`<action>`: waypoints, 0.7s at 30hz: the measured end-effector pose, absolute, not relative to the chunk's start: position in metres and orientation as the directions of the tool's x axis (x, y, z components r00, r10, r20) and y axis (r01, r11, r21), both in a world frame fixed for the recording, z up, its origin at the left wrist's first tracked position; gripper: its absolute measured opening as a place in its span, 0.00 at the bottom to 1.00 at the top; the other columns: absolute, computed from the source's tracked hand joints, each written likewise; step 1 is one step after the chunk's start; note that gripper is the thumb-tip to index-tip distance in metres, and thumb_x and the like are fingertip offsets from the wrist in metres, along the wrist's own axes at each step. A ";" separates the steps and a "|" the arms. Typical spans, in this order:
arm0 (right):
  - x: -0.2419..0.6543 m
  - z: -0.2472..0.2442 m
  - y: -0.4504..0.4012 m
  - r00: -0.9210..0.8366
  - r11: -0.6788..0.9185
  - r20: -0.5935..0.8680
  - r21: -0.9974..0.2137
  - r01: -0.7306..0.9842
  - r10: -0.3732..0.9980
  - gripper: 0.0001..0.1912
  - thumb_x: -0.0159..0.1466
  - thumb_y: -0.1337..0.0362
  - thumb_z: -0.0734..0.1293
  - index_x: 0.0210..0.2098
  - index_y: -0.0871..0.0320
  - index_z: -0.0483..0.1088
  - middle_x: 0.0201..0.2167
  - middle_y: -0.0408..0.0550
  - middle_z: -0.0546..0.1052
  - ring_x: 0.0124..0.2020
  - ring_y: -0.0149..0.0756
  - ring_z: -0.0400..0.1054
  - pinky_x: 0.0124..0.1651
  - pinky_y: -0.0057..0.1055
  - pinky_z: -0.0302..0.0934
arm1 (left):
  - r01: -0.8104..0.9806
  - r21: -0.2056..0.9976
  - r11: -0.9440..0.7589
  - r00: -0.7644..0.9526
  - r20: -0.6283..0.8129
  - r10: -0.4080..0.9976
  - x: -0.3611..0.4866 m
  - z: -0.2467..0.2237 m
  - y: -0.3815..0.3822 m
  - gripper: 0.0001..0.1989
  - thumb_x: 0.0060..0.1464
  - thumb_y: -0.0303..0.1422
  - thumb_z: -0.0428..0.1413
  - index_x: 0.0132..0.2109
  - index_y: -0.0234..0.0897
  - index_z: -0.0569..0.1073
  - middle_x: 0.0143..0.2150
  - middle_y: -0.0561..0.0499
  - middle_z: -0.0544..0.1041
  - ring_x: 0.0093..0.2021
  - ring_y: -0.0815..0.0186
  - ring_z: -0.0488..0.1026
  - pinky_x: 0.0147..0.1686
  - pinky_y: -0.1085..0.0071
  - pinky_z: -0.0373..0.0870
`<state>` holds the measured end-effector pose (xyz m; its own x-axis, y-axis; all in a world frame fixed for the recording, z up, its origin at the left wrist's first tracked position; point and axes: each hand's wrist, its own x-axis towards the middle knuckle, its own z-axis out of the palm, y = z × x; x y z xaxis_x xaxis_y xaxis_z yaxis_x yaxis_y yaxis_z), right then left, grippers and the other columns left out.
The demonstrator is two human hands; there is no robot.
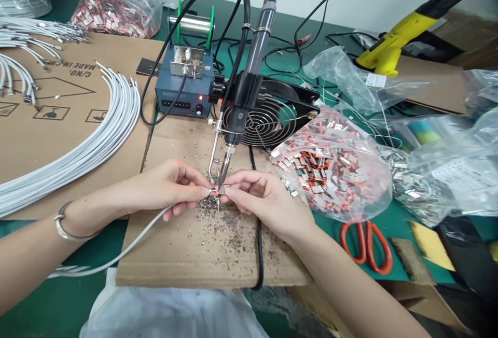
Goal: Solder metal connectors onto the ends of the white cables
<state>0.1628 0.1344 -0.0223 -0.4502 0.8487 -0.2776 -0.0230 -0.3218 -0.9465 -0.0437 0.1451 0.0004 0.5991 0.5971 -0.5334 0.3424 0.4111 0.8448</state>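
Note:
Between thumb and fingers, my left hand point(171, 187) pinches the end of a white cable point(143, 231), which trails down to the left. My right hand point(264, 198) is closed on a small metal USB connector point(224, 189), held against the cable's end. Directly over that joint stands the tip of a soldering iron point(225, 164), clamped upright in a holder. A thin bent solder feed tube point(213, 154) reaches down beside the tip. Bits of solder point(210, 203) lie scattered on the cardboard point(167, 260) under both hands. The exact contact at the tip is too small to make out.
Behind stand a blue solder feeder point(182, 89), a solder spool point(194, 24) and a fan point(272, 120). A bag of orange connectors point(334, 167) and red-handled scissors point(368, 247) lie right. Bundled white cables point(101, 146) lie left. A black cord point(259, 250) crosses the cardboard.

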 end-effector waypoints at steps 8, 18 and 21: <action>0.166 -0.023 0.135 -0.515 -0.408 -0.286 -0.902 -0.140 0.808 0.06 0.56 0.66 0.71 0.34 0.60 0.74 0.26 0.44 0.77 0.21 0.18 0.65 0.24 0.14 0.57 | 0.325 0.846 0.423 0.620 -0.528 0.580 -0.043 0.003 0.145 0.12 0.55 0.38 0.55 0.38 0.32 0.74 0.23 0.55 0.65 0.17 0.79 0.61 0.12 0.86 0.59; 0.165 -0.024 0.135 -0.509 -0.394 -0.274 -0.908 -0.144 0.816 0.05 0.57 0.67 0.70 0.34 0.61 0.73 0.26 0.44 0.77 0.21 0.17 0.64 0.22 0.12 0.55 | 0.324 0.843 0.429 0.594 -0.534 0.601 -0.041 0.004 0.145 0.11 0.55 0.36 0.55 0.37 0.31 0.74 0.22 0.55 0.65 0.16 0.78 0.61 0.11 0.86 0.59; 0.166 -0.024 0.135 -0.532 -0.408 -0.258 -0.894 -0.185 0.807 0.05 0.57 0.68 0.70 0.33 0.62 0.73 0.26 0.45 0.77 0.21 0.17 0.65 0.23 0.12 0.57 | 0.318 0.847 0.426 0.609 -0.527 0.593 -0.042 0.005 0.144 0.11 0.55 0.37 0.55 0.37 0.32 0.74 0.22 0.55 0.65 0.16 0.79 0.61 0.11 0.86 0.59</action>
